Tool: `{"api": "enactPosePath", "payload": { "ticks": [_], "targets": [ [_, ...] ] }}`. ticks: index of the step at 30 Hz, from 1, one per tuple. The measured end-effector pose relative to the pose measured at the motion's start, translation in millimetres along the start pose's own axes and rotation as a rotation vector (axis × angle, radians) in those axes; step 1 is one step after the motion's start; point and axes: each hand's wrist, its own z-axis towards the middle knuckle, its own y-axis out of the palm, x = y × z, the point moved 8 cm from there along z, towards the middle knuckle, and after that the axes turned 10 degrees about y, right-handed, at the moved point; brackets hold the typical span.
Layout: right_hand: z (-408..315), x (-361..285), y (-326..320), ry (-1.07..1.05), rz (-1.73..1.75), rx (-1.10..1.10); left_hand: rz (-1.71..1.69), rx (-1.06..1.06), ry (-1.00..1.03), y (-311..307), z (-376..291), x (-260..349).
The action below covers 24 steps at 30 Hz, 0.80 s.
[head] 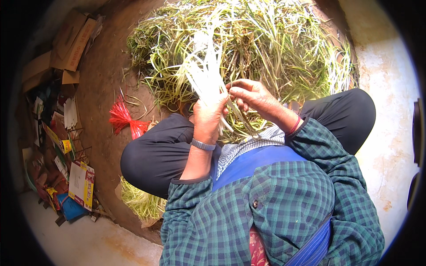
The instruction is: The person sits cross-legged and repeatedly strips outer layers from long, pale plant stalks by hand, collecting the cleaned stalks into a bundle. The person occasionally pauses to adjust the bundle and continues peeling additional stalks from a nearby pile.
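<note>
My left hand (209, 114), with a grey watch band on its wrist, grips a bunch of pale leafy stalks (208, 79). Strong light washes out the bunch's upper part, and its cut-looking ends stick out below the fist. Close beside it, my right hand (251, 94) pinches thumb and forefinger together at the bunch's edge. A thin brownish withered strand (244, 118) hangs down from those fingers towards my lap. Beyond both hands spreads a large heap of green and yellowed leafy stalks (266, 50), tangled and partly dried.
Red plastic strings (124, 119), tied in a bundle, lie left of my bent knee (149, 156). Behind that knee is a pile of pale yellow-green stalks (143, 199). Cardboard boxes (70, 43) and mixed clutter (60, 139) line the left side. A pale wall (386, 133) stands at right.
</note>
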Motion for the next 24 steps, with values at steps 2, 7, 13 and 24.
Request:
{"api": "enactPosePath", "payload": {
  "ticks": [2, 7, 13, 24],
  "targets": [
    [3.4, 1.3, -0.7, 0.034, 0.051, 0.006, 0.036, -0.037, 0.001, 2.6, -1.6, -2.0],
    [5.1, 6.3, 0.6, 0.048, 0.111, 0.001, 0.037, -0.063, -0.001, 5.2, -4.2, -1.8],
    [5.3, 14.6, 1.7, 0.151, 0.341, -0.060, -0.042, -0.064, -0.058, 7.1, -5.0, -3.3],
    [6.0, 20.9, -1.3, 0.171, 0.316, -0.100, -0.001, -0.099, -0.026, 9.0, -6.3, -0.5]
  ]
}}
